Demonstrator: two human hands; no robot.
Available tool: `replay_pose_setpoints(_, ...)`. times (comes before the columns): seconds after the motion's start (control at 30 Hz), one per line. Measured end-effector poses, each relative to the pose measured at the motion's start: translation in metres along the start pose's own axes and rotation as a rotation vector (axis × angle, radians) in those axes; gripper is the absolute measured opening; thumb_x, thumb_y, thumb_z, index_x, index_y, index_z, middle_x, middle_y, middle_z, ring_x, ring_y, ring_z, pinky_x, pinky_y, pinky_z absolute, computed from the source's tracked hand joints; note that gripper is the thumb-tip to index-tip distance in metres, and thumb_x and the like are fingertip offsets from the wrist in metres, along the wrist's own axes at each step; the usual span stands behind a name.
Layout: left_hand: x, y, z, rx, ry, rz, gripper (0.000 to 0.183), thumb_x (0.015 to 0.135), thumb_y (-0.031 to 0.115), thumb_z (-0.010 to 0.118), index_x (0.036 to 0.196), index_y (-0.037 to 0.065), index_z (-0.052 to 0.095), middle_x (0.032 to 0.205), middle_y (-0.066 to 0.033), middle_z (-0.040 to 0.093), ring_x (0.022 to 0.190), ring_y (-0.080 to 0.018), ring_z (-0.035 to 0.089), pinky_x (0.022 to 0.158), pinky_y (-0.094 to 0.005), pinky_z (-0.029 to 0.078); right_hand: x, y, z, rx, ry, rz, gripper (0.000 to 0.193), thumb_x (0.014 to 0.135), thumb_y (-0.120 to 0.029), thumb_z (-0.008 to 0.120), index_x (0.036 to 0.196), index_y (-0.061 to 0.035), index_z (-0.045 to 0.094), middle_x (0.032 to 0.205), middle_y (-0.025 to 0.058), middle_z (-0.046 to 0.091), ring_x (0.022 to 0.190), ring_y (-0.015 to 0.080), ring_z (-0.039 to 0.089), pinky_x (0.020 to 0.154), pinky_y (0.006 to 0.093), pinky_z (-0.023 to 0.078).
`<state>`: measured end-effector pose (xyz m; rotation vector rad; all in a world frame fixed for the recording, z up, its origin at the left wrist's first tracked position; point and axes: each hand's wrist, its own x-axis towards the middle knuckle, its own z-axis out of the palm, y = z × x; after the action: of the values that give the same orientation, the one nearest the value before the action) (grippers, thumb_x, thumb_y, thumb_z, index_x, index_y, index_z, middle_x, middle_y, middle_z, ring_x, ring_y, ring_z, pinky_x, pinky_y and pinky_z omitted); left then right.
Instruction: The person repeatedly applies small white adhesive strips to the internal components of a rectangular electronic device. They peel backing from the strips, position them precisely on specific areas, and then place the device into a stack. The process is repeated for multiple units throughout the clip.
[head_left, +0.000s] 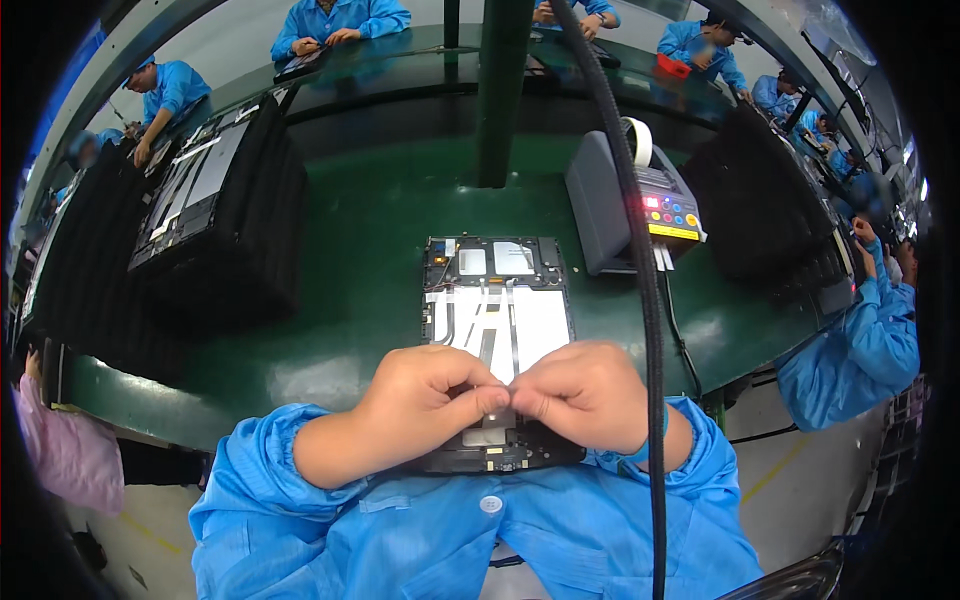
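An opened tablet-like device (541, 310), with pale battery panels, a dark frame and thin ribbon cables, lies on the green table in front of me. Over its lower half, my left hand (425, 405) is closed in a pinch, thumb against forefinger. My right hand (590, 395) pinches the same way, and the fingertips of both hands meet. Whatever is between them is too small or too hidden to name. Both hands cover part of the device's middle.
A grey tape dispenser (610, 205) with lit buttons stands at the back right. Tall black stacks of trays flank me, the left one (250, 220) topped with a similar device. A black cable (645, 270) hangs at right; a green post (497, 130) rises ahead. Co-workers sit around.
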<state>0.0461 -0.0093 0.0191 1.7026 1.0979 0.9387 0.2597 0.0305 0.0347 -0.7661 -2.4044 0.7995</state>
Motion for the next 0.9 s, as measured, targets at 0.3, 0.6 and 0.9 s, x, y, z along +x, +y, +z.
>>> replay_pose_setpoints(0.3,0.008,-0.032,-0.012,-0.048,0.179,0.140,0.018,0.078,0.010,0.073,0.094,0.002,0.070,0.078,-0.0073,0.065,0.067,-0.0152,0.060,0.058,-0.0269,0.047,0.038,0.014,0.006,-0.203,0.160,-0.121,0.012,0.075,-0.018,0.069,0.077,-0.0082,0.062,0.068,0.0094,0.060,0.061,0.0300,0.060,0.055,0.0401,0.046)
replay_pose_setpoints(0.6,0.035,-0.069,-0.052,0.688,0.346,0.238,0.028,0.070,0.019,0.074,0.095,0.008,0.070,0.094,-0.0090,0.055,0.088,-0.0272,0.053,0.073,-0.0366,0.048,0.100,0.034,0.023,-0.104,0.033,0.072,0.027,0.080,-0.009,0.063,0.103,-0.0030,0.050,0.082,0.0115,0.064,0.082,0.0327,0.062,0.068,0.0404,0.049)
replay_pose_setpoints(0.9,0.035,-0.070,-0.056,0.738,0.273,0.310,0.026,0.072,0.021,0.073,0.094,0.008,0.069,0.092,-0.0077,0.055,0.085,-0.0262,0.052,0.071,-0.0373,0.047,0.145,0.067,0.031,-0.219,-0.010,-0.163,0.024,0.074,-0.002,0.067,0.093,-0.0037,0.052,0.078,0.0107,0.063,0.080,0.0304,0.061,0.069,0.0388,0.048)
